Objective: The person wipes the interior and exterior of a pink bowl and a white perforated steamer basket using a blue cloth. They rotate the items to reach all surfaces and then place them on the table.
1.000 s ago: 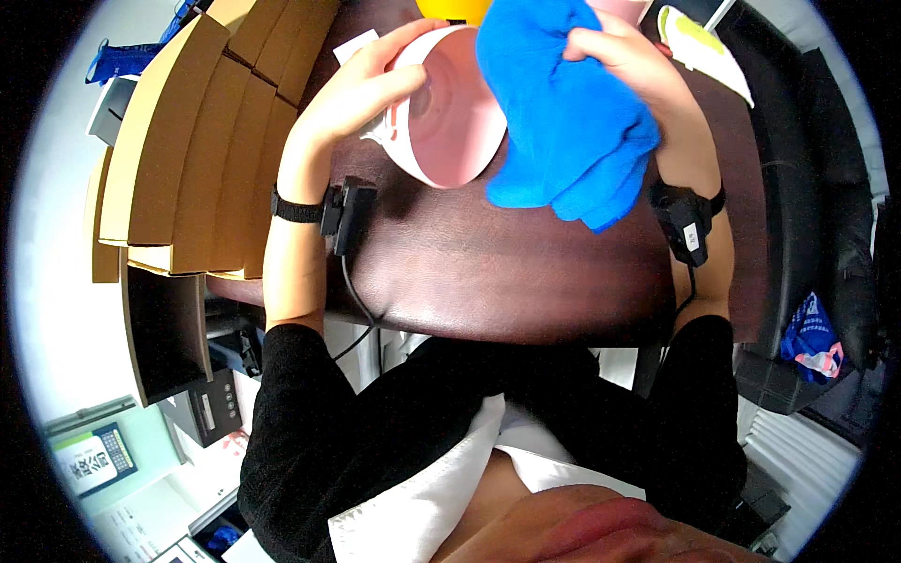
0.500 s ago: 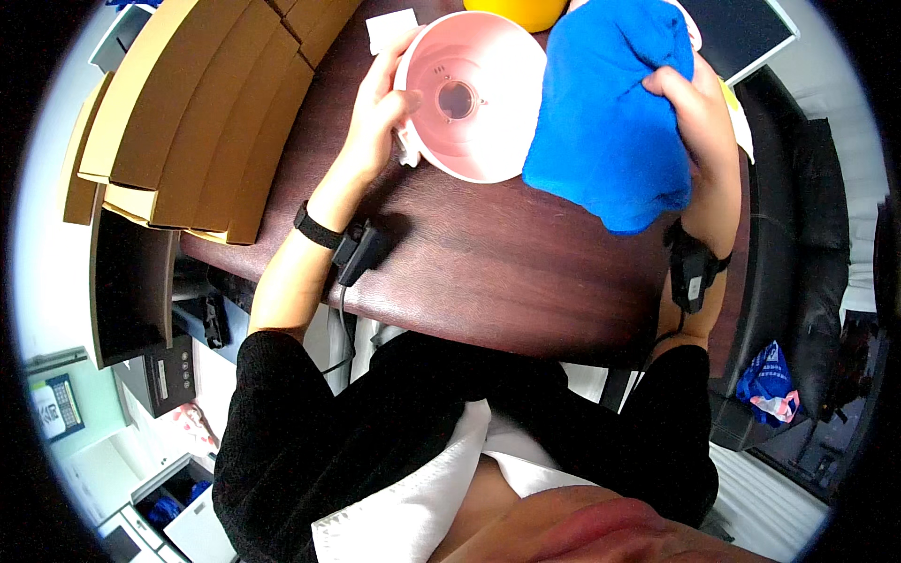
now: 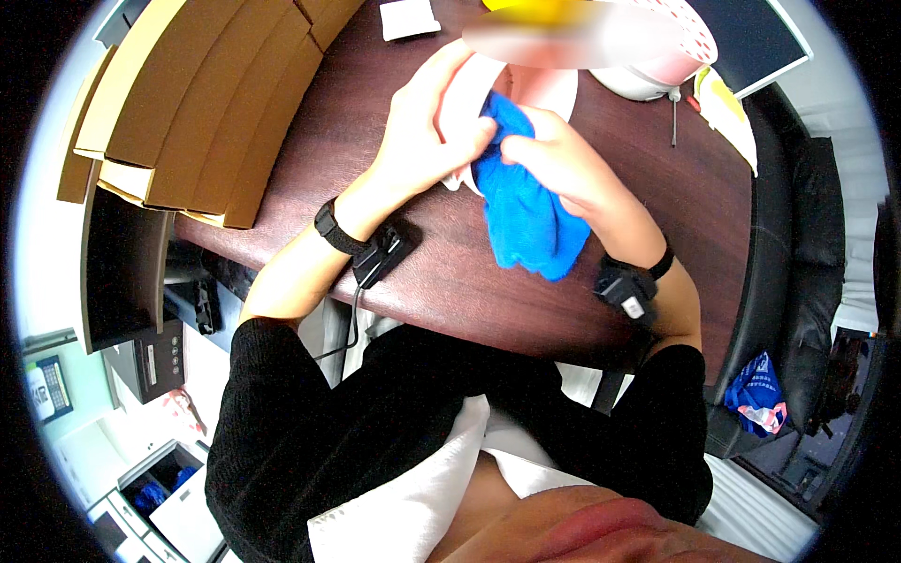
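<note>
My left hand [image 3: 422, 127] grips a pink cylindrical container [image 3: 542, 89] by its side, fingers curled round it and thumb near the cloth. A bright blue cloth [image 3: 526, 235] hangs from my right hand [image 3: 563, 164], its upper part pressed into or against the pink container. My right hand's fingers are closed on the cloth, just right of my left thumb. The top of the container is hidden by a pale blurred patch, and its inside is mostly covered.
Stacked brown cardboard boxes [image 3: 206, 94] line the left of the dark wooden table [image 3: 404, 281]. A white square item [image 3: 406, 19], a yellow object [image 3: 526, 9], a pink-and-white appliance [image 3: 638, 82] and a pale green-white item [image 3: 727, 122] lie toward the back. A black couch [image 3: 807, 263] stands right.
My right hand has moved leftward and inward with the cloth, bringing it onto the pink container. The container has tilted, and the pink-and-white appliance behind has come into view.
</note>
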### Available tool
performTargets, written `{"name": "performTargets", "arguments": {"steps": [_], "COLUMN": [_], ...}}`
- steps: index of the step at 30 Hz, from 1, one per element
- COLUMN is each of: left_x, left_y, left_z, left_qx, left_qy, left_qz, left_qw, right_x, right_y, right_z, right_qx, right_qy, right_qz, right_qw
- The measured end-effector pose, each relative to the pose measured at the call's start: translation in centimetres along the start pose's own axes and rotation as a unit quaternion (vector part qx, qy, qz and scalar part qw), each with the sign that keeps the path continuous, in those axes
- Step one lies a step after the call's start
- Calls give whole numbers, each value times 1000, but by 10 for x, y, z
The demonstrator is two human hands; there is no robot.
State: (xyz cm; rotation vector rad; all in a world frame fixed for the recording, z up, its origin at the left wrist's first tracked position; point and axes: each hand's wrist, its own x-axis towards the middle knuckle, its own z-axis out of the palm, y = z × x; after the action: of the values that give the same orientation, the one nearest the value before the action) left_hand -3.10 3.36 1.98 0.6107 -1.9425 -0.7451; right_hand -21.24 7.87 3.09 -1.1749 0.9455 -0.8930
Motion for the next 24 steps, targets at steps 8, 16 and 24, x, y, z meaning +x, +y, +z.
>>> {"name": "performTargets", "arguments": {"steps": [8,16,24], "left_x": [0,3,1], "left_y": [-1,9,11], "left_z": [7,7,4], "left_qx": [34,21,51], "left_qy": [-12,-15,6], "left_qz": [68,74,94], "left_qw": [997,997,994], "right_x": [-15,-17,-21], "right_y": [-40,-28,-38], "right_z": [-43,-81,-26], "right_qx": [45,-86,187], "right_qy": [8,14,112], "right_qz": [46,-301,-28], "right_qw": [998,950,976]}}
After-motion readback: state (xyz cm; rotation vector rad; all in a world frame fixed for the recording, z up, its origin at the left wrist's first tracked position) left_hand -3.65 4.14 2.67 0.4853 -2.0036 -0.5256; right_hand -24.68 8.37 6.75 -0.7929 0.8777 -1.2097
